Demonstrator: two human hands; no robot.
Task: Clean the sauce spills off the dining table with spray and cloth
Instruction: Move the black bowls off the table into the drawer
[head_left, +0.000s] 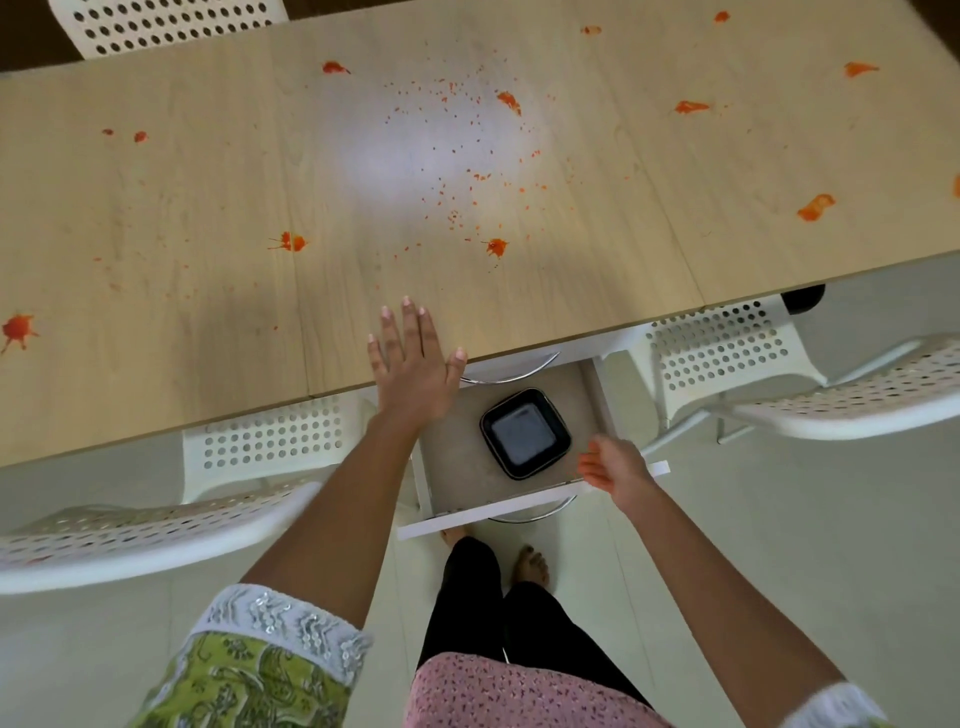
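Note:
The light wooden dining table (208, 197) carries many red-orange sauce spills: a blot (292, 242) left of centre, another (496, 246) near the middle, one (815, 207) at the right, one (16, 329) at the far left, and fine specks across the centre. My left hand (413, 361) rests flat with straight fingers on the table's near edge. My right hand (613, 470) grips the front panel of an open white drawer (530, 506) under the table. Inside the drawer lies a black square dish (524, 434). No spray bottle or cloth shows.
White perforated chairs stand at the near left (156, 525), the near right (831, 384) and the far side (171, 23). My legs and bare feet (530, 564) are on the pale floor below the drawer.

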